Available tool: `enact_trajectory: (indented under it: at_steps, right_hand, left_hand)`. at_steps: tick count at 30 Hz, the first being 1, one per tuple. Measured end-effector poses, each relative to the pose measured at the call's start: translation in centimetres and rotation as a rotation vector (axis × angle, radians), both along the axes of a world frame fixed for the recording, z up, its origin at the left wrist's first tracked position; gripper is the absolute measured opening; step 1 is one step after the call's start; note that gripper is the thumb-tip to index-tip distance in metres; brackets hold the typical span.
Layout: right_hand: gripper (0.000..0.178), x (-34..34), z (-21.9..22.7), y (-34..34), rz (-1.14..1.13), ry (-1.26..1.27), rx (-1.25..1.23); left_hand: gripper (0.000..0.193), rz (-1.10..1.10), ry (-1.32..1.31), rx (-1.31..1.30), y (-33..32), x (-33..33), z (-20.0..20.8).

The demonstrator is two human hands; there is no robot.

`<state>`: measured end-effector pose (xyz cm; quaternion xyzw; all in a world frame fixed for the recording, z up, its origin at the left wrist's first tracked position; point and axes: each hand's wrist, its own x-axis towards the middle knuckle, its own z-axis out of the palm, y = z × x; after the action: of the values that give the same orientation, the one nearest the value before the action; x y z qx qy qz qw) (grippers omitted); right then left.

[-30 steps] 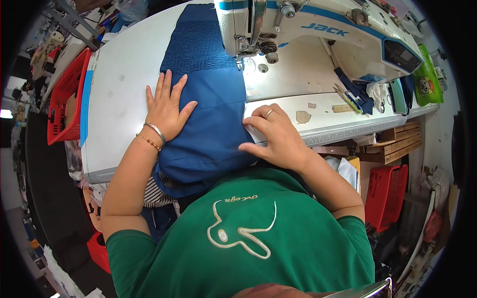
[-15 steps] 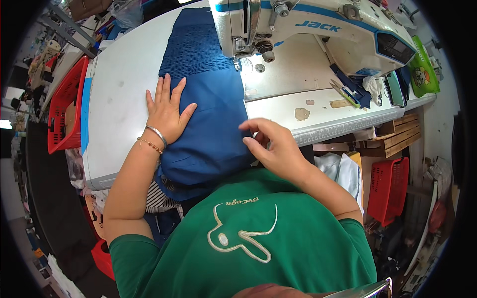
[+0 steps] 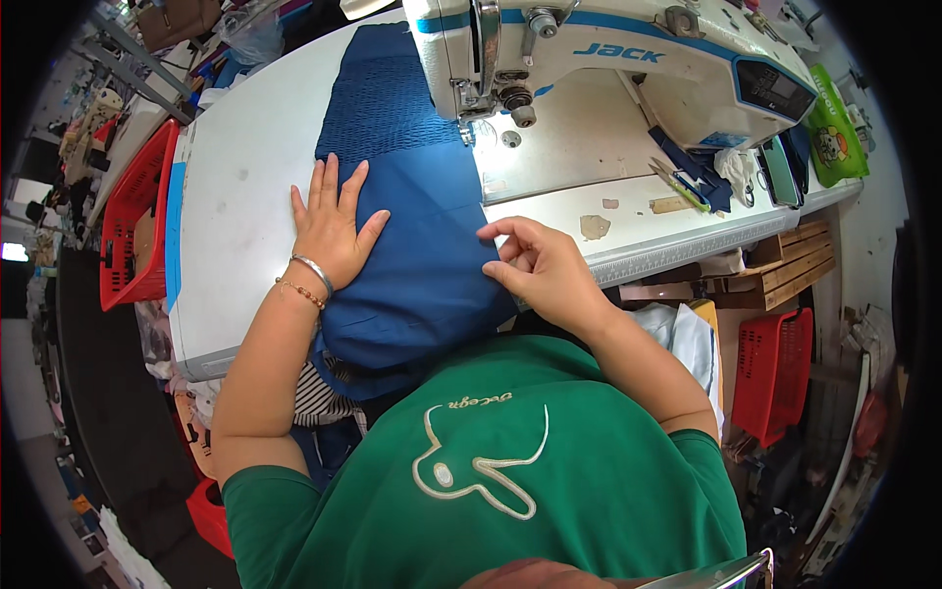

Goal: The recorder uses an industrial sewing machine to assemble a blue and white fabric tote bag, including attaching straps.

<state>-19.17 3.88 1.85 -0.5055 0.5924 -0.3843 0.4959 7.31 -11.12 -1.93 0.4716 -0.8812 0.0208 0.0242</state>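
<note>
Blue cloth (image 3: 412,226) lies on the tabletop (image 3: 235,196), right of a red basket (image 3: 123,211); it looks soft, light and easily creased, best taken by its edges. The left hand (image 3: 334,228) spreads flat on its left side; the sewing machine (image 3: 687,80) stands in the way at its upper right, and the right hand (image 3: 545,263) curls at its right edge, whether pinching I cannot tell.

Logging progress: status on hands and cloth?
Left hand flat over left edge of blue cloth. Right hand at its right edge, grip unclear. Snips farther right, clear of hands.
</note>
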Motion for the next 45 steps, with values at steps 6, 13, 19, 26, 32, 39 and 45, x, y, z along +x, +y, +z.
enact_trajectory:
  at_steps: [6,13,19,26,32,39,45]
  right_hand:
    - [0.035,0.4,-0.1,0.3,0.062,0.439,-0.159]
    - [0.036,0.4,-0.2,0.4,0.157,0.71,-0.385]
    - [0.051,1.4,-2.2,0.2,0.187,0.955,-0.671]
    - [0.053,1.1,-2.8,1.1,0.252,0.986,-0.65]
    - [0.053,0.0,-1.7,-0.3,0.293,0.896,-0.624]
    - [0.056,0.3,-1.4,-0.2,0.351,0.99,-0.612]
    - [0.057,0.0,-1.6,0.0,0.361,1.023,-0.578]
  left_hand:
    - [0.069,-0.004,0.003,0.006,-0.1,0.1,0.0]
    - [0.071,-0.012,0.017,0.017,-0.2,0.1,-0.1]
    - [0.071,-0.023,0.014,0.004,-0.4,0.4,-0.4]
    - [0.072,0.02,-0.039,0.015,-0.1,-0.1,0.3]
    - [0.065,0.013,0.064,0.079,-0.1,0.2,1.1]
    - [0.05,-0.058,-0.001,0.167,-2.7,4.1,1.3]
    - [0.048,-0.068,0.034,0.258,-3.6,4.5,1.8]
